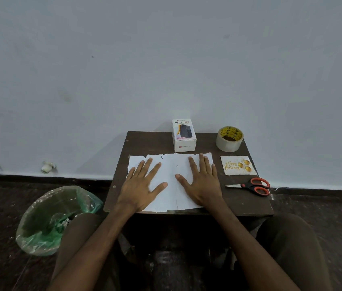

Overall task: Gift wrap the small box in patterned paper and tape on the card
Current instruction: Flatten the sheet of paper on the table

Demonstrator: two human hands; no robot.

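A sheet of paper [171, 171] lies flat on the small dark table [239, 203], its white side up. My left hand [143, 183] presses flat on its left half with fingers spread. My right hand [202, 179] presses flat on its right half. A small white box [183, 134] stands upright at the table's far edge, just behind the paper. A birthday card [238, 165] with gold lettering lies to the right of the paper. A roll of clear tape [229, 139] sits behind the card.
Scissors with orange handles [252, 186] lie near the table's right edge, blades pointing left. A bin lined with a green plastic bag [54, 219] stands on the floor at left. A grey wall rises directly behind the table. My knees flank the table's front.
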